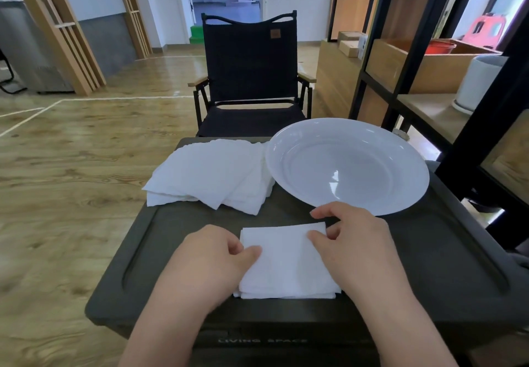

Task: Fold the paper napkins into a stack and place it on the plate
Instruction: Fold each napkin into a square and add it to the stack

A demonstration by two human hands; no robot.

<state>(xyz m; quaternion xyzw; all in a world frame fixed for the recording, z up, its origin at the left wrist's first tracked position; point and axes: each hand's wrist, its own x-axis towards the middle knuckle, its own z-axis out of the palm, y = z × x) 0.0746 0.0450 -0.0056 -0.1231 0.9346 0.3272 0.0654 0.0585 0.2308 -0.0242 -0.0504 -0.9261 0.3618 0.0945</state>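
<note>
A folded white paper napkin (286,263) lies on the dark table top near its front edge. My left hand (209,260) grips its left edge, fingers curled, thumb lying on the paper. My right hand (352,243) pinches its far right corner between thumb and fingers. A loose pile of unfolded white napkins (211,174) sits at the back left of the table. The large white plate (347,166) stands at the back right, with nothing on it, its left rim touching the pile.
The dark table (446,252) has a raised lip and grooves along its sides. A black folding chair (249,74) stands just behind it. A black metal shelf unit (429,60) with boxes and a white pot is close on the right. Wooden floor lies to the left.
</note>
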